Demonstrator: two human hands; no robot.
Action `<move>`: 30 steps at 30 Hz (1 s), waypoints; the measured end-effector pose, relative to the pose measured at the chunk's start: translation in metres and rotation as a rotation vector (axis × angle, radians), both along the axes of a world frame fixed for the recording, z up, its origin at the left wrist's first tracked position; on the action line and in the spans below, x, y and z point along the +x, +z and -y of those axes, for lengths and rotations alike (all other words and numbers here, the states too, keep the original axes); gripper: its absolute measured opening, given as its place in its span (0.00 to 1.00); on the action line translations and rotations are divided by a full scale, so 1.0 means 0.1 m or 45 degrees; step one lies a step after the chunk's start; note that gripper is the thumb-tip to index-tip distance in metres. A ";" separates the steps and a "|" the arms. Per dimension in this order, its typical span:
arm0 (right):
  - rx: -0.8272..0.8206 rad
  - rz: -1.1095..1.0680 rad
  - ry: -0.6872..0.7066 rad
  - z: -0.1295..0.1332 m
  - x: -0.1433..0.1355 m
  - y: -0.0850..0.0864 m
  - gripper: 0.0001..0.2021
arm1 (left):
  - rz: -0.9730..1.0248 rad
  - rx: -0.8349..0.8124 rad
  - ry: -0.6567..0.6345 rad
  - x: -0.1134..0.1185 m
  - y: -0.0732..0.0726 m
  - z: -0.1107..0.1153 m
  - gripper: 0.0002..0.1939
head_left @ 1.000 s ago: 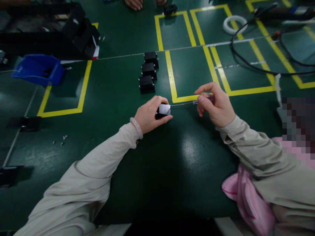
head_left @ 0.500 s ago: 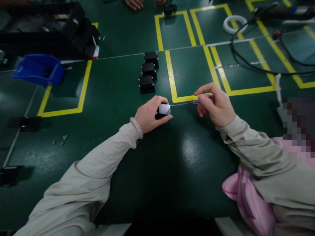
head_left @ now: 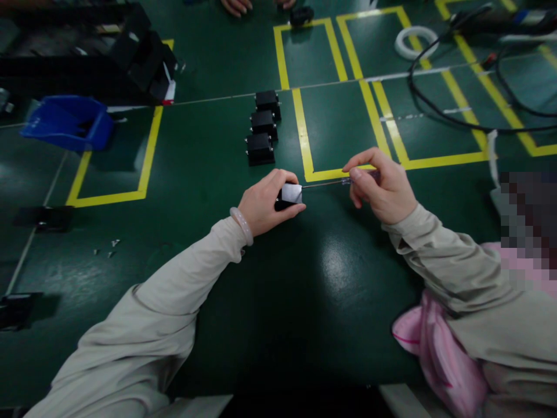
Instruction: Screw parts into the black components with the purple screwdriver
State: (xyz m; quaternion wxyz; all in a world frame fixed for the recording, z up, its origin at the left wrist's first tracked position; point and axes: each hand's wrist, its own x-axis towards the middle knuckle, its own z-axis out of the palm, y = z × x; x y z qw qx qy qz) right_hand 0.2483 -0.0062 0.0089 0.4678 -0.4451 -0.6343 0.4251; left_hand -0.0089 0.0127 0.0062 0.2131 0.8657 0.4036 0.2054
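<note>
My left hand [head_left: 265, 204] is wrapped round a small black block with a silvery face [head_left: 291, 193], holding it at the table's surface. In my right hand [head_left: 382, 184] is a screwdriver [head_left: 324, 184] with a thin shaft and a clear purplish handle, mostly hidden by the fingers. Its tip meets the right end of the block at the silvery face. Beyond my left hand, several black blocks [head_left: 260, 149] with small shiny screws at their sides stand in a row. Some loose screws [head_left: 110, 254] lie to the left of my left forearm.
A blue bin [head_left: 72, 123] and a large black frame [head_left: 87, 64] stand at the left. Black parts [head_left: 43, 218] lie nearer me. At the back right are a white tape roll [head_left: 416, 43] and a black cable [head_left: 430, 107]. Another person's hand [head_left: 236, 6] shows at the far edge.
Almost nothing differs. Both my hands, the block and the screwdriver keep their places, and the other person's hands at the far edge shift slightly.
</note>
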 end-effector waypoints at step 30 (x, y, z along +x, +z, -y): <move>0.062 0.007 -0.032 0.01 -0.01 -0.01 0.14 | -0.014 -0.014 0.008 0.00 0.02 0.00 0.18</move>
